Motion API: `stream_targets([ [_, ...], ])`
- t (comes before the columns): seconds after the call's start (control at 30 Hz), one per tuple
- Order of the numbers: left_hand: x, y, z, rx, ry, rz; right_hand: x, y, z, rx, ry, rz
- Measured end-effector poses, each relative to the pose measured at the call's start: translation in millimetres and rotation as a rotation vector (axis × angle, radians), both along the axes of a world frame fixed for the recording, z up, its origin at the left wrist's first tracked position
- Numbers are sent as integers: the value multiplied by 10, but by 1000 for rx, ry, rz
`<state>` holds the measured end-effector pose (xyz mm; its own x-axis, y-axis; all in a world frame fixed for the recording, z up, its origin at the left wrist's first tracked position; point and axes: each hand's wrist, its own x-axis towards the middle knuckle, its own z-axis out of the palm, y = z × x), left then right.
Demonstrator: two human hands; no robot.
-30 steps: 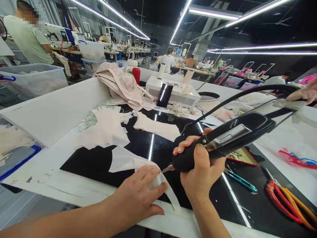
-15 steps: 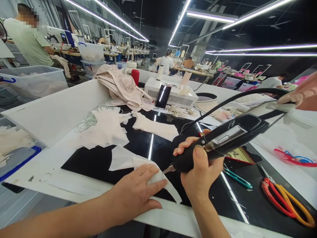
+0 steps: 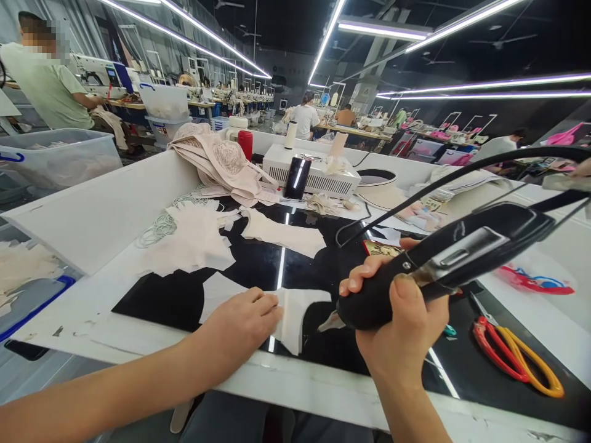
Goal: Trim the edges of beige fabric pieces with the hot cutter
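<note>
Centre right, my right hand point(image 3: 404, 341) grips a black tool point(image 3: 443, 259); white cloth point(image 3: 293, 320) might slip if my left hand point(image 3: 244, 326), grip unclear, slackens.

Bare hands point(image 3: 242, 326), bare forearms point(image 3: 115, 394) — dark grey-blue cloth point(image 3: 226, 421) over the lap

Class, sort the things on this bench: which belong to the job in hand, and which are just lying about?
In use:
black handheld tool, in the right hand
white fabric, under the left hand

Apparently lying about:
red-and-orange-handled scissors
pale green cord
lace garments
</note>
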<state>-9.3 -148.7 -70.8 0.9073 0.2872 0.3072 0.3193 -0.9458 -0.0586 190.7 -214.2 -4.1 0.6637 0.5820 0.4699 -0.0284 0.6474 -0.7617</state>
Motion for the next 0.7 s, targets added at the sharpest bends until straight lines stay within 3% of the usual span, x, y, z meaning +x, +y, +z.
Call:
stream_targets([
  [0.13,169,-116,-31,119,33,38,14,-137,-19,14,-5,33],
  [0.5,206,-191,11,33,169,107,-6,-193,-140,43,31,-3],
  [0.7,230,-172,-35,41,122,103,-36,-164,-250,18,26,-9],
])
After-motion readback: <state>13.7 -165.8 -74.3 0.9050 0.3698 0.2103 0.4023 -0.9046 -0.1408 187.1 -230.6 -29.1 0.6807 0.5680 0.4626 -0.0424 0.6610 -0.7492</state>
